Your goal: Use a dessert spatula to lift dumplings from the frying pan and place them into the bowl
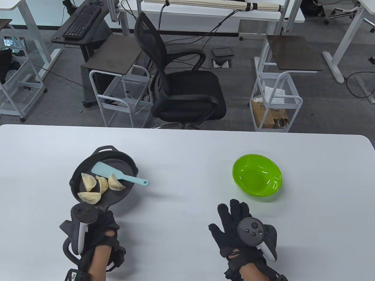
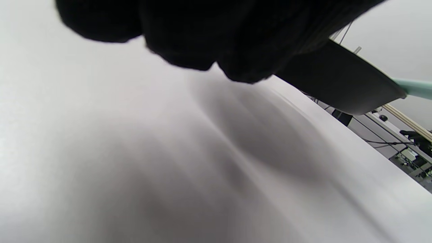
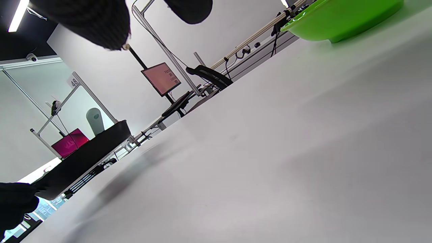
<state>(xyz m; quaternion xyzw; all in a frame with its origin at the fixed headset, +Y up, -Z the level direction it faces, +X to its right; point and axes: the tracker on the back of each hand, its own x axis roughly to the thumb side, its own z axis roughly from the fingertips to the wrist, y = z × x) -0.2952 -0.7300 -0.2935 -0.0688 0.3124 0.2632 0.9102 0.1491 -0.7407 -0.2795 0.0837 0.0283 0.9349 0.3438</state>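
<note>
A black frying pan (image 1: 124,164) sits at the table's left and holds several pale dumplings (image 1: 96,186). A light-blue dessert spatula (image 1: 117,173) lies in it, handle poking out over the right rim. My left hand (image 1: 102,219) grips the pan's handle, which is hidden under the glove. In the left wrist view curled fingers (image 2: 202,33) show above the pan's underside (image 2: 337,81), and the pan looks raised a little off the table. The green bowl (image 1: 257,178) stands empty at the right. My right hand (image 1: 233,216) rests flat and open just in front of it, holding nothing.
The white table (image 1: 187,146) stretches between pan and bowl. Beyond its far edge stand a black office chair (image 1: 181,87) and two white wire carts (image 1: 123,96). In the right wrist view the bowl (image 3: 341,20) is at upper right and the pan (image 3: 84,155) at left.
</note>
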